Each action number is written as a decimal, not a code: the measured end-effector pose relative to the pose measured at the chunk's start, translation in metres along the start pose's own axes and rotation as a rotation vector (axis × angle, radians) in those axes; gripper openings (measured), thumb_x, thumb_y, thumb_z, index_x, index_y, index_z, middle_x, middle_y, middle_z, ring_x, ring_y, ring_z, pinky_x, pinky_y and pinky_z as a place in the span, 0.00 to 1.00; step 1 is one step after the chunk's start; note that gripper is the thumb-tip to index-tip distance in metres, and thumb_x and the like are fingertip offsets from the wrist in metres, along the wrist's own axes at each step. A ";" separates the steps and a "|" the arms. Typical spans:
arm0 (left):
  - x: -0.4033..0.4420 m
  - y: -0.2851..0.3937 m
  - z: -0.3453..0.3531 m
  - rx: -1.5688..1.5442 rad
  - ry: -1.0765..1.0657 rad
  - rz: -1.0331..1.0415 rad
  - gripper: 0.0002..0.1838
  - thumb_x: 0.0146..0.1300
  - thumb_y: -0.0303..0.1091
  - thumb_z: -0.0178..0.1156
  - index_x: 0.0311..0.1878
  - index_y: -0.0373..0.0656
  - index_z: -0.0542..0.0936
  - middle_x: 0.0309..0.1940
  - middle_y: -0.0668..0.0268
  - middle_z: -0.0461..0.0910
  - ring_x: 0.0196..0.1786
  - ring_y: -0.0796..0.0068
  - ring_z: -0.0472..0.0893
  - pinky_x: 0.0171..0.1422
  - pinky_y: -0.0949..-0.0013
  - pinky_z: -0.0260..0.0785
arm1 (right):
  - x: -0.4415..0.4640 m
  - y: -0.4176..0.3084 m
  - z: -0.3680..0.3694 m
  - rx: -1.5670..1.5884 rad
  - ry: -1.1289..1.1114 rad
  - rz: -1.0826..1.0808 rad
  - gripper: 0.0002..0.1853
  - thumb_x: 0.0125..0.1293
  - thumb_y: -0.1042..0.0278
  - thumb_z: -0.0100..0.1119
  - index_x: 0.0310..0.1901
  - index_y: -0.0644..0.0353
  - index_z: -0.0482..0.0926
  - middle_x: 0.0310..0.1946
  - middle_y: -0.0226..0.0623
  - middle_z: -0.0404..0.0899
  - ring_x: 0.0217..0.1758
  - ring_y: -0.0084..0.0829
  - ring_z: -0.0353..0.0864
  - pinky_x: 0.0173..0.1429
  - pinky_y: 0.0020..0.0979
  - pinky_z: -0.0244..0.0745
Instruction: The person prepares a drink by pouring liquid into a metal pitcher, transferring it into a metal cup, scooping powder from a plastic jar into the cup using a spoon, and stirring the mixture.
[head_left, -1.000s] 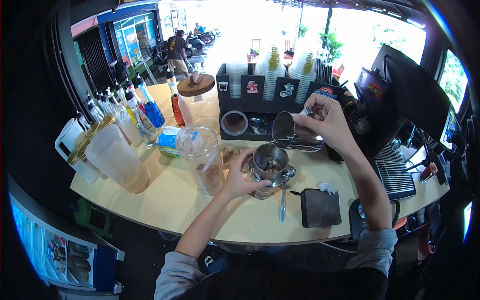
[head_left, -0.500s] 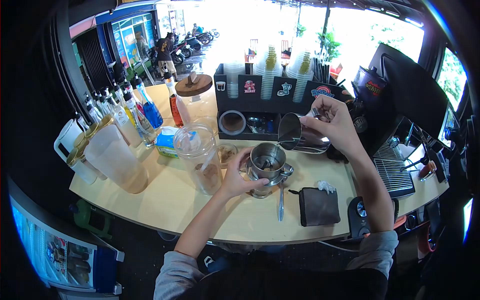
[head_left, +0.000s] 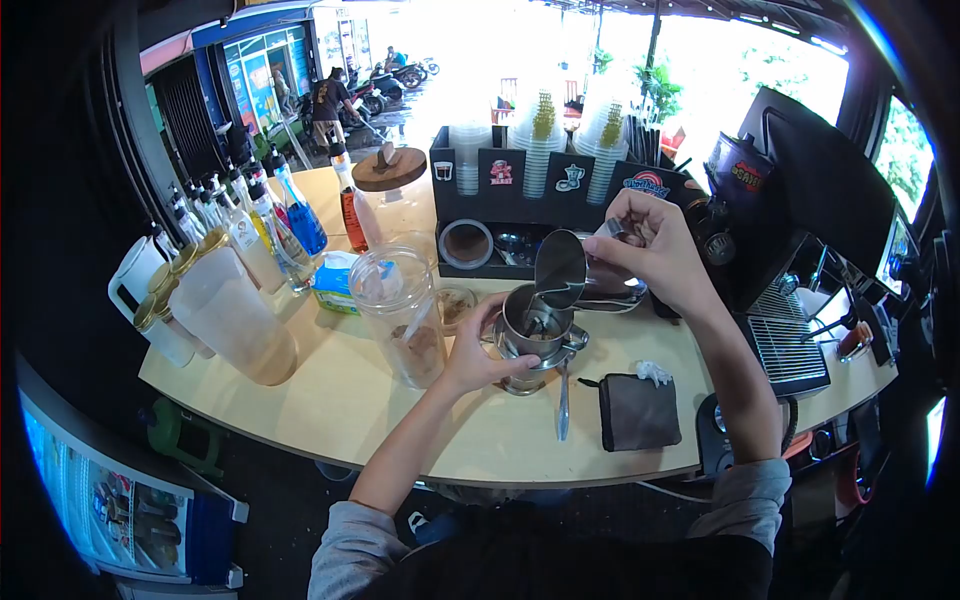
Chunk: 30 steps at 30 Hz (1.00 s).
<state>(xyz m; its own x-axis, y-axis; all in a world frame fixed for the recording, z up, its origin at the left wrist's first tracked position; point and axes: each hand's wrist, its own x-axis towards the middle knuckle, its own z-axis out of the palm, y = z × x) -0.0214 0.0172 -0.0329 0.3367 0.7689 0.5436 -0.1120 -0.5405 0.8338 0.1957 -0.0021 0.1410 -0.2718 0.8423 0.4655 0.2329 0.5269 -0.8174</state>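
Observation:
My right hand (head_left: 658, 250) is closed on the handle of a steel milk pitcher (head_left: 558, 262), tilted to the left with its spout at the rim of a metal drip coffee filter (head_left: 538, 346). Around the filter's near left side curl the fingers and thumb of my left hand (head_left: 476, 360). The filter sits over a small glass (head_left: 522, 384), mostly hidden by the hand and filter. Inside the filter I see a dark shape, partly covered by the spout. A metal spoon (head_left: 563, 408) lies just right of the glass.
Left of my left hand stands a clear jar (head_left: 395, 320) with brown powder. A dark folded cloth (head_left: 638, 412) lies at right. Behind are a black cup organizer (head_left: 510, 215), syrup bottles (head_left: 302, 222) and a wood-lidded jar (head_left: 388, 170). An espresso machine (head_left: 790, 330) stands right.
My right hand has moved the pitcher left and tipped it further, bringing the spout down to the filter's rim. My left hand stays put. In the background, a person has bent forward.

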 end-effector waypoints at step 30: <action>0.001 -0.002 -0.001 0.045 0.014 0.017 0.45 0.36 0.40 0.79 0.60 0.37 0.69 0.53 0.60 0.75 0.58 0.68 0.75 0.69 0.63 0.63 | -0.013 0.002 -0.015 -0.057 0.016 0.046 0.11 0.57 0.71 0.68 0.28 0.59 0.72 0.22 0.21 0.72 0.24 0.08 0.63 0.27 0.17 0.57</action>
<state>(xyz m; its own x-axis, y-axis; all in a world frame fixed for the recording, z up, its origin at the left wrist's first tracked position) -0.0214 0.0193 -0.0335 0.3223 0.7640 0.5589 -0.0753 -0.5679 0.8197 0.2138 -0.0105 0.1382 -0.2447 0.8673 0.4336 0.2973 0.4927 -0.8178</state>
